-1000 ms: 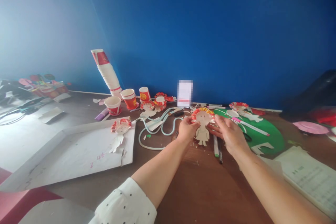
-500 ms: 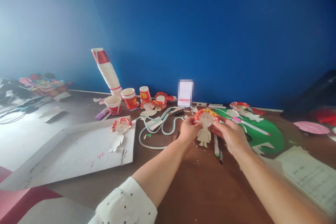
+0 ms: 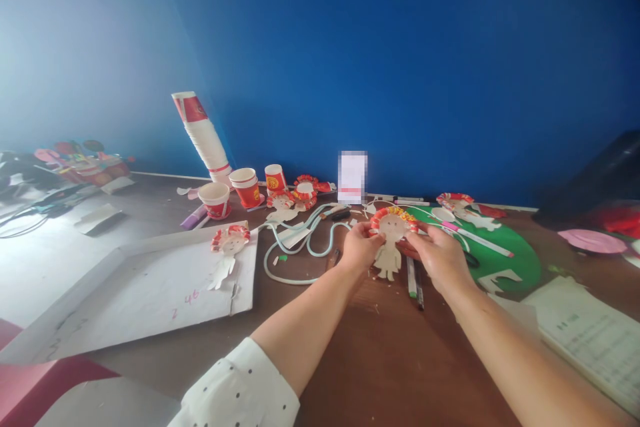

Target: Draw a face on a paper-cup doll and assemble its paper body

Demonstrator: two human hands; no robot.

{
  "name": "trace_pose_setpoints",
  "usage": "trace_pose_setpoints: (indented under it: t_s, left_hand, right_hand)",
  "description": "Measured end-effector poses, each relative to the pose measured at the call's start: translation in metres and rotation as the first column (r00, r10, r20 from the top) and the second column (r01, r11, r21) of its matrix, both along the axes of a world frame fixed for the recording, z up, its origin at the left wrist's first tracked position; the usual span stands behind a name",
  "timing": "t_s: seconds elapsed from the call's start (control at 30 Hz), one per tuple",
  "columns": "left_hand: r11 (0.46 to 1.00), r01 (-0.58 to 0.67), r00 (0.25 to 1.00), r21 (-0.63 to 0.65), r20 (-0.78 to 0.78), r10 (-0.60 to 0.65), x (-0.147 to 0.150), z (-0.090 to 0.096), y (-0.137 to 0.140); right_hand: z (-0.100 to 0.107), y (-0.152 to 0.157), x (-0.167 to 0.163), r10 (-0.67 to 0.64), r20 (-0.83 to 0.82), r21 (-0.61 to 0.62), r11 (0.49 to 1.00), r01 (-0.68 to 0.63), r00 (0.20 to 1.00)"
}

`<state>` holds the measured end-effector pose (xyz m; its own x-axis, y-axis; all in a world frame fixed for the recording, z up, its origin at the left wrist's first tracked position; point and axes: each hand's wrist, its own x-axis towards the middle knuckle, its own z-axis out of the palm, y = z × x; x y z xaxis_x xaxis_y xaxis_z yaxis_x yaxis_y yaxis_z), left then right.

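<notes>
At four o'clock from centre, a paper doll (image 3: 389, 247) is pinched at its head's edges by the left hand (image 3: 359, 251) and right hand (image 3: 444, 259). Compared with a second ago, it is shifted slightly toward three o'clock; seemingly, only its hold is adjusted.

Brown table (image 3: 370, 360), white tray (image 3: 145, 300), paper cups (image 3: 216, 203), green disc (image 3: 523, 253)

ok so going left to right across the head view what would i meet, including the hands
Blurred colourful clutter → leaning stack of paper cups → red cup with a white rim → another red cup → left hand → paper figure → right hand → pink disc.
</notes>
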<state>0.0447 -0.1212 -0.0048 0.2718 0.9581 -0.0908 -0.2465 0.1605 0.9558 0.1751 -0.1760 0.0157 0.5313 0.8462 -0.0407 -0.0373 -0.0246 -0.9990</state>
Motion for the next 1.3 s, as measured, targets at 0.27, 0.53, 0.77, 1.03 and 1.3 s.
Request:
trace_pose_setpoints:
  t_s: [0.27,0.53,0.77,1.03,1.3]
  left_hand:
    - [1.000,-0.014,0.999,-0.024,0.028,0.015,0.000,0.002,0.000]
    - [0.994,-0.006,0.982,-0.106,0.185,0.026,-0.005,0.005,0.001]
    - [0.992,0.024,0.984,-0.127,0.177,-0.001,-0.002,0.004,-0.001]
    - [0.995,0.028,0.992,-0.096,0.127,-0.016,0.000,0.003,-0.004]
    - [0.996,0.013,0.992,-0.092,0.128,-0.001,-0.001,0.003,-0.004]
  right_hand:
    - [0.003,-0.001,-0.002,0.002,0.004,0.008,1.000,-0.002,1.000]
    - [0.014,-0.008,-0.013,0.132,-0.125,0.041,0.991,-0.128,0.983]
    - [0.004,-0.003,-0.014,0.184,-0.160,0.053,0.983,-0.177,0.970]
    - [-0.004,-0.002,-0.011,0.234,-0.077,0.034,0.972,-0.232,0.969]
    - [-0.005,-0.002,-0.010,0.220,-0.127,0.017,0.976,-0.219,0.967]
